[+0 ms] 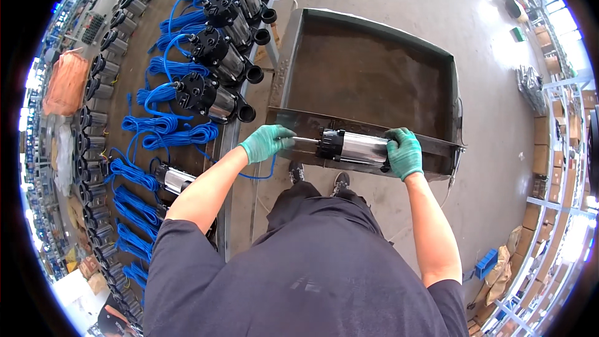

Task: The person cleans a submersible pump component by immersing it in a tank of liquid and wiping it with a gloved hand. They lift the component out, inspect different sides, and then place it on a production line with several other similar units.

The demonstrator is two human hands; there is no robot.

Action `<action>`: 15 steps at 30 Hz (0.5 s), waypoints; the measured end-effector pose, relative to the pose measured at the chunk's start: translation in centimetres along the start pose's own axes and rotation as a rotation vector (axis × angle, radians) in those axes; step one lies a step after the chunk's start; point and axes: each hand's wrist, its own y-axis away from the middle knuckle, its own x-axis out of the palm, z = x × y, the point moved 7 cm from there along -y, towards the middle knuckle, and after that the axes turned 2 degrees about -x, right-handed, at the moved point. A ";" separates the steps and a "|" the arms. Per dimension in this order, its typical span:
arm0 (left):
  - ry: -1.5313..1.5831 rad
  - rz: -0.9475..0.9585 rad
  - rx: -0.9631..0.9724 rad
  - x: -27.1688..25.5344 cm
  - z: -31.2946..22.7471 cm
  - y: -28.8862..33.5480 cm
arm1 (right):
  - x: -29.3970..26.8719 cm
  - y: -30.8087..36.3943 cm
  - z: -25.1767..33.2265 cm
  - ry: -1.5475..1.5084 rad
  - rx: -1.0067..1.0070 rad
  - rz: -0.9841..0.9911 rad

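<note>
In front of me a silver pump motor with black ends lies sideways over the near ledge of a metal tank. A thin metal shaft sticks out of its left end. My left hand, in a green glove, has its fingers closed around the tip of that shaft. My right hand, gloved alike, grips the motor's right end, with the thumb side toward me. A blue cable loops just below my left hand; where its end goes is hidden.
Brown liquid fills the tank. On the bench at left stand several pumps with black heads, beside bundles of blue cable. Another silver motor lies by my left forearm. Shelves with cartons line the right side.
</note>
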 end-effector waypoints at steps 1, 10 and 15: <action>0.206 0.053 -0.232 0.4 1.1 -0.7 | 0.0 -0.1 0.1 0.003 0.000 0.001; 0.124 -0.169 -0.097 0.5 0.4 0.3 | -0.1 0.0 0.0 -0.005 0.002 -0.010; 0.223 -0.175 0.053 1.4 1.8 0.3 | -0.2 0.0 0.2 -0.002 0.000 -0.006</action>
